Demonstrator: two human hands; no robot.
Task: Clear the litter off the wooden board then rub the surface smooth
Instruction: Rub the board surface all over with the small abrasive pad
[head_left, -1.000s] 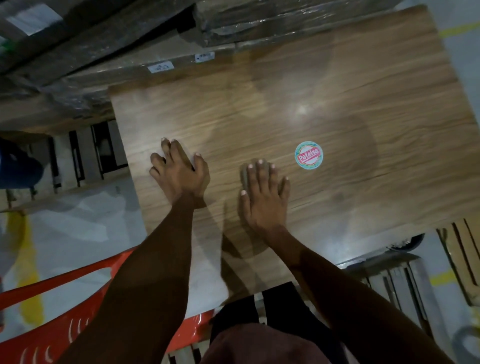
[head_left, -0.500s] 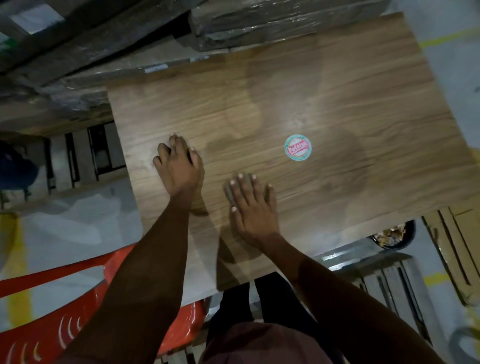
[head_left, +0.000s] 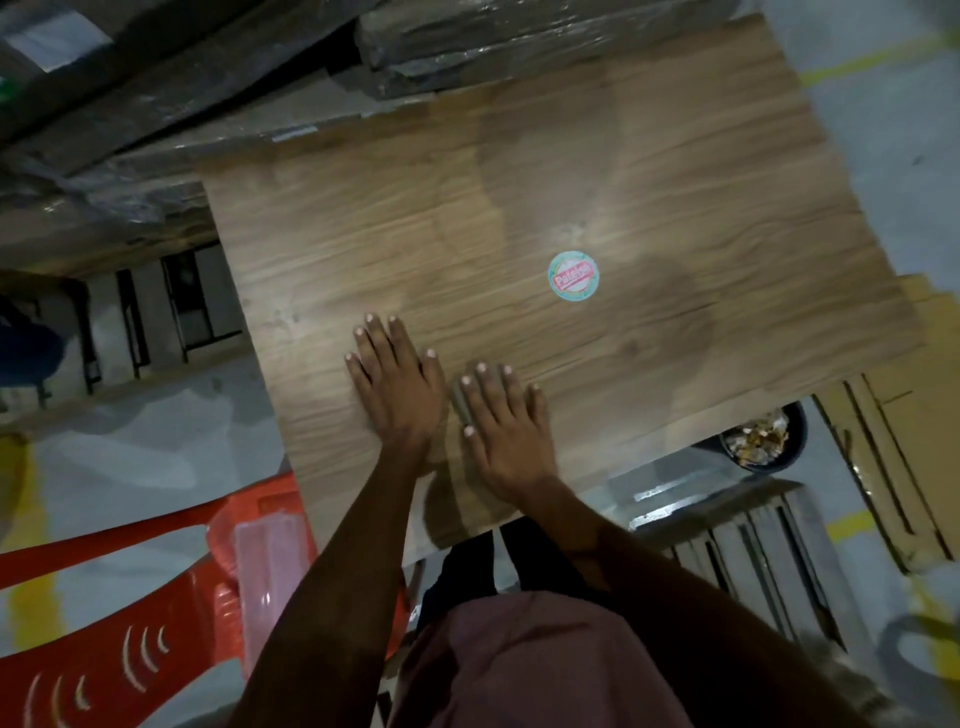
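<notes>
Both hands are now lying side by side. Left hand (head_left: 397, 387) and right hand (head_left: 506, 428) are pressing flat, fingers straight, on the board (head_left: 675, 182) near a sticker (head_left: 573, 276).

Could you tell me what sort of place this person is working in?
Probably a warehouse or furniture workshop. Plastic-wrapped stacks lie beyond the wooden board, which bears a round brand sticker. Flattened cardboard and a slatted pallet sit on a concrete floor with yellow painted lines.
</notes>
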